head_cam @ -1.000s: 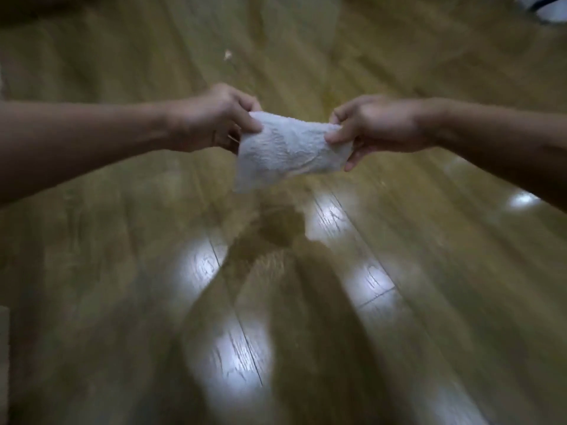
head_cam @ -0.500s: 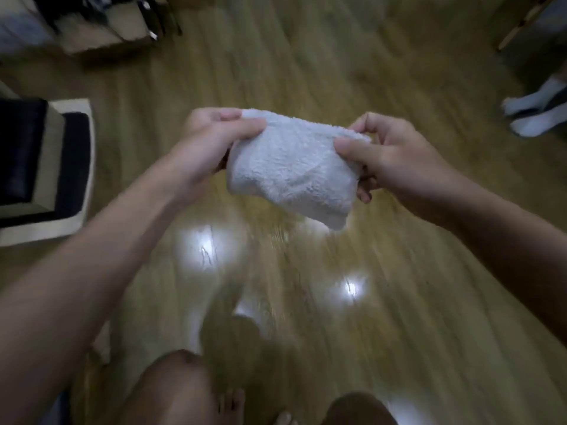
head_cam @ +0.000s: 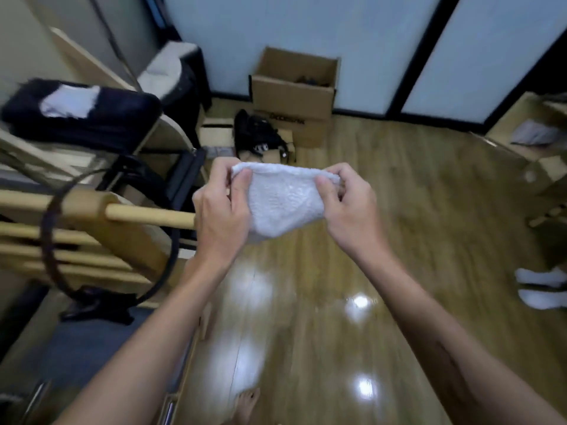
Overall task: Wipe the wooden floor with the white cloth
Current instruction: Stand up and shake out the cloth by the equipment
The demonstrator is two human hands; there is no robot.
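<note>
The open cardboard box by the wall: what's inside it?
Something dark lies inside the cardboard box, near its right side; too blurred to identify. The front wall hides the rest.

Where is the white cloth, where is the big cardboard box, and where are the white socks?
white cloth [head_cam: 283, 200]: head view, on the middle of its hanging front.
cardboard box [head_cam: 291, 98]: head view, on its front wall.
white socks [head_cam: 540, 288]: head view, on the nearer sock at the right edge.
</note>
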